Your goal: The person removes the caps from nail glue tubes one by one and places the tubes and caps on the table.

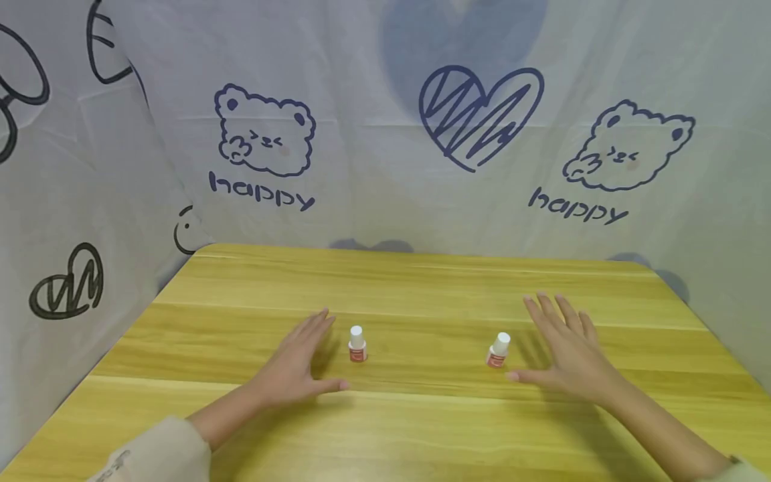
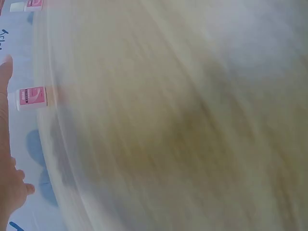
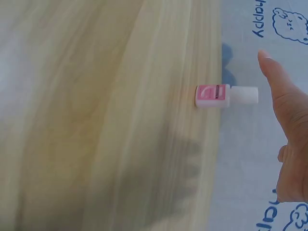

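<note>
Two small white bottles with white caps and pink-red labels stand upright on the wooden table, apart from each other. Just left of the left bottle (image 1: 357, 348) is my left hand (image 1: 295, 365), thumb and fingers spread around a gap, holding nothing. My right hand (image 1: 569, 358) is spread to the right of the right bottle (image 1: 498, 351), its thumb tip close to it but apart. The left wrist view shows the near bottle (image 2: 32, 98) beside the thumb, with the other at the top corner. In the right wrist view, one bottle (image 3: 211, 96) appears near the thumb.
The wooden table (image 1: 409, 435) has yellowish planks and rounded far corners. A pale cloth (image 1: 367, 154) printed with bears, hearts and "happy" hangs behind it, and more cloth (image 1: 78, 187) hangs at the left side.
</note>
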Available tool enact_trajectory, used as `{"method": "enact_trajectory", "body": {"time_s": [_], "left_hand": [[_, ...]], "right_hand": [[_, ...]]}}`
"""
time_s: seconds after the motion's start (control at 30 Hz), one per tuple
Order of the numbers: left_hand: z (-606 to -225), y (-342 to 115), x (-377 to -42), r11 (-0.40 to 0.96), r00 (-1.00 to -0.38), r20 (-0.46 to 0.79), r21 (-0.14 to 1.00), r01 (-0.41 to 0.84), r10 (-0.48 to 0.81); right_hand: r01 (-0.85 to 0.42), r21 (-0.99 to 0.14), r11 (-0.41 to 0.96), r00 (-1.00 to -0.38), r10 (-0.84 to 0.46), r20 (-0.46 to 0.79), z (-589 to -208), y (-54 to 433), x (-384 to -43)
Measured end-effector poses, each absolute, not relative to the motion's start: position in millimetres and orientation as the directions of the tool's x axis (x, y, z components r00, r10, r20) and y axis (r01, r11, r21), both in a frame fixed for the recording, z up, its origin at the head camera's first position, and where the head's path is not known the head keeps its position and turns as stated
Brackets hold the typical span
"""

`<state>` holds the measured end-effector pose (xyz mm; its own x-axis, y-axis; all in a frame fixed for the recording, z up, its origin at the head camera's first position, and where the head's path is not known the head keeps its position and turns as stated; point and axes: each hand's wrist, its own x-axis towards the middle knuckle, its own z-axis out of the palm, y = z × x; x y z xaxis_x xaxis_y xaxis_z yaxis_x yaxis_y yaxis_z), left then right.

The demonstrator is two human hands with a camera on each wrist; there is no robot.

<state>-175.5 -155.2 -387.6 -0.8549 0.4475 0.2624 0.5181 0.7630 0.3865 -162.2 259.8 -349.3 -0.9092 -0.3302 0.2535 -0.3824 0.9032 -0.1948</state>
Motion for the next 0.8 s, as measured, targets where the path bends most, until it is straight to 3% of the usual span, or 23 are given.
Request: {"method": "enact_trajectory", "body": {"time_s": [0.3, 0.8], "left_hand": [[-386, -153, -179, 0.689, -0.883, 0.198, 0.562, 0.457, 0.425], [-389, -146, -189, 0.625, -0.903, 0.202, 0.664, 0.411, 0.380]], "right_hand": [[-0.421, -0.241, 0.874, -0.899, -0.366, 0.242, -336, 240, -167], [-0.501, -0.348, 0.792, -0.865, -0.441, 0.241, -330, 203, -178]]}}
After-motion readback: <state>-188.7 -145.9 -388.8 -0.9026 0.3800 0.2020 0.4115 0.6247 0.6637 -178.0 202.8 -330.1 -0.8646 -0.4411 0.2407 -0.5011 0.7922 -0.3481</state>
